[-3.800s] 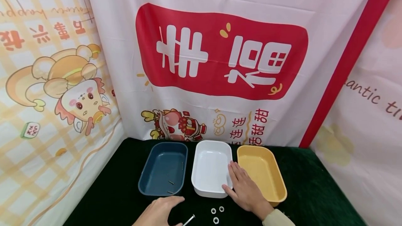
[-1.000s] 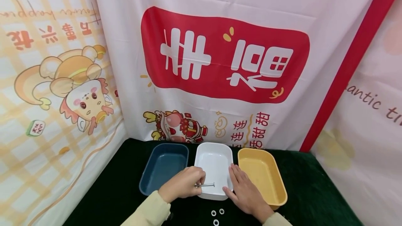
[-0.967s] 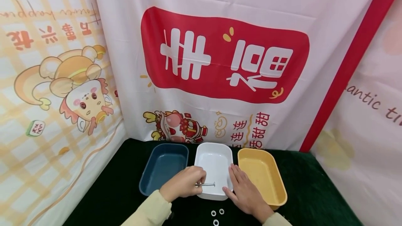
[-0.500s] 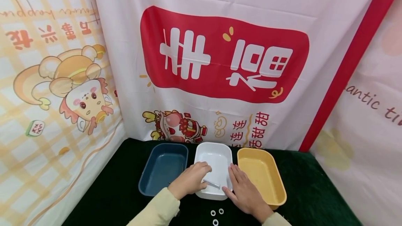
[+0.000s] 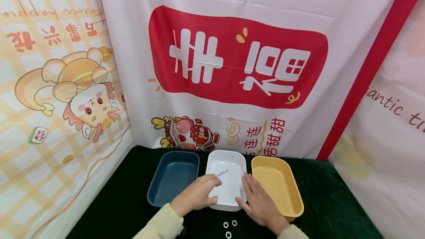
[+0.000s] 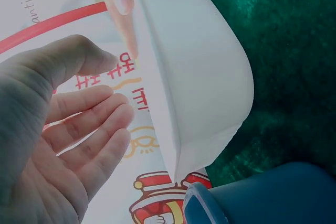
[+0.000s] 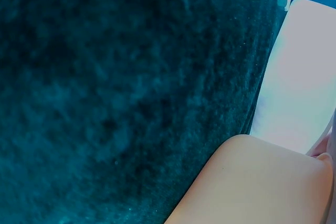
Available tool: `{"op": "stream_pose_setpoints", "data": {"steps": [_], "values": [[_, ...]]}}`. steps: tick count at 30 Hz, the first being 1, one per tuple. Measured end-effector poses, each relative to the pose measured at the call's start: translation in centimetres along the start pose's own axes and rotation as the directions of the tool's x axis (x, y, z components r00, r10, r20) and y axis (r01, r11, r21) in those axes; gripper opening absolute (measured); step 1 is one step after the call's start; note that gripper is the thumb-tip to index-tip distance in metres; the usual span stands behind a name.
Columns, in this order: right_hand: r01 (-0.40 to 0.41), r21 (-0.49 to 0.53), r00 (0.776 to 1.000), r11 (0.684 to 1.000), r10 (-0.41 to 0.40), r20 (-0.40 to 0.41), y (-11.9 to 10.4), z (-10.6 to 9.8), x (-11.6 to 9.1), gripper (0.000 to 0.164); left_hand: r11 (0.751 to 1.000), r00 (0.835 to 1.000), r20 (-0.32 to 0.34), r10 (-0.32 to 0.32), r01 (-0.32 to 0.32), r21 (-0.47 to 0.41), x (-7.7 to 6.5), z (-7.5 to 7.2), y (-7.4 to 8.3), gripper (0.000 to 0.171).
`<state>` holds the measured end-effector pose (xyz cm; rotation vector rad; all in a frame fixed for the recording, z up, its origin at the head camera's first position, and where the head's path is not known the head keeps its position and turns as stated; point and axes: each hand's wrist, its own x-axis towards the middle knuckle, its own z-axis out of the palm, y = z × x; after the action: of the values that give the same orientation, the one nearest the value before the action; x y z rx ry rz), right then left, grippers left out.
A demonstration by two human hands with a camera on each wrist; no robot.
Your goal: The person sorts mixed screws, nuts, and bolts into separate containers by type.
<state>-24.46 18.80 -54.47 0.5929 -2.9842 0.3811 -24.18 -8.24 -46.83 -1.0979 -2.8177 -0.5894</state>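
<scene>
A silver bolt [image 5: 222, 172] lies inside the white tray [image 5: 229, 154], toward its back. Over the tray's left rim reaches my left hand [image 5: 199, 193]. Its fingers are loosely bent with a gap to the thumb, and the left wrist view shows nothing between them. My right hand [image 5: 260, 202] rests with straight fingers on the white tray's right rim, beside the yellow tray [image 5: 277, 180]. In front of the white tray, nuts [image 5: 228, 235] lie on the dark green cloth.
A blue tray [image 5: 172, 180] stands left of the white one, partly covered by my left hand and forearm. Printed cloth hangs [image 5: 232, 128] rise behind the trays and at both sides. Dark green cloth [image 5: 335, 202] covers the table.
My left hand has carried the bolt from the table to the white tray and let it go. The bolt now lies farther back in the tray. The right hand has stayed put.
</scene>
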Motion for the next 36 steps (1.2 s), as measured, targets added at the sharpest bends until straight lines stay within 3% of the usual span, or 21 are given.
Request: {"op": "stream_pose_setpoints", "data": {"steps": [6, 10, 17, 20, 25, 28, 36], "values": [[0.008, -0.007, 1.000, 1.000, -0.008, -0.003, 0.0, 0.0, 0.0, 0.084, 0.996, 0.999, 0.054, -0.003, 0.008, -0.090, -1.0, 0.0, 0.1, 0.031], [0.004, -0.008, 1.000, 1.000, -0.004, -0.007, 0.1, -0.1, 0.0, 0.084, 0.989, 0.990, 0.126, 0.069, -0.051, -0.141, -1.6, 0.0, 0.2, 0.034], [-0.004, -0.005, 1.000, 1.000, 0.004, -0.003, -0.1, -0.1, 0.0, 0.083, 0.957, 0.944, 0.217, 0.248, -0.203, -0.207, -2.2, 0.7, 0.3, 0.035], [-0.002, -0.007, 1.000, 1.000, 0.002, -0.005, -0.1, 0.0, 0.0, 0.083, 0.948, 0.927, 0.232, 0.294, -0.251, -0.198, -2.2, 1.6, 0.4, 0.036], [0.008, -0.007, 1.000, 1.000, -0.008, -0.009, -0.1, 0.2, 0.0, 0.082, 0.925, 0.884, 0.280, 0.373, -0.333, -0.181, -1.9, 3.5, 0.7, 0.037], [0.014, -0.010, 1.000, 1.000, -0.014, -0.007, -0.1, 0.2, 0.1, 0.082, 0.914, 0.862, 0.308, 0.402, -0.363, -0.180, -1.8, 4.7, 0.9, 0.039], [0.010, -0.019, 1.000, 1.000, -0.011, -0.009, 0.0, 0.2, 0.0, 0.083, 0.904, 0.829, 0.361, 0.427, -0.403, -0.145, -1.6, 6.4, 2.2, 0.039]]}}
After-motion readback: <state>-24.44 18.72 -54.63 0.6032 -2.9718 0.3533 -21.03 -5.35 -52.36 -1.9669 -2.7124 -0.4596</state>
